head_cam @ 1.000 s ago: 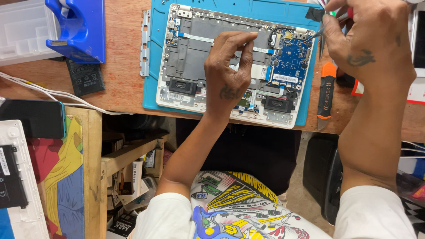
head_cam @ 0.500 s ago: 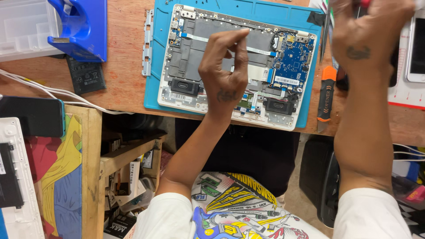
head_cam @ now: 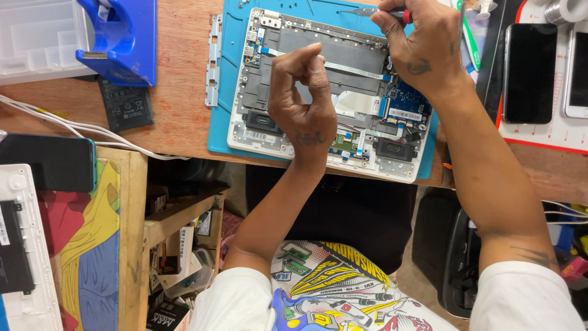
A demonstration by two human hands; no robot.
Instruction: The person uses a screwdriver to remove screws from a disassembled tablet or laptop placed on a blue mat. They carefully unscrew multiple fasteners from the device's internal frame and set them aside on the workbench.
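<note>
Gaping opened laptop [head_cam: 318, 67], circuitry bare

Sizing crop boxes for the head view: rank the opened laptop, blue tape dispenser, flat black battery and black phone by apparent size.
1. opened laptop
2. blue tape dispenser, partly cut off by the frame
3. black phone
4. flat black battery

Phone and battery look close; the dispenser covers the battery's top.

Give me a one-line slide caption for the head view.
Left hand pinched above an opened laptop on a blue mat, right hand holding a screwdriver at its far edge.
</note>
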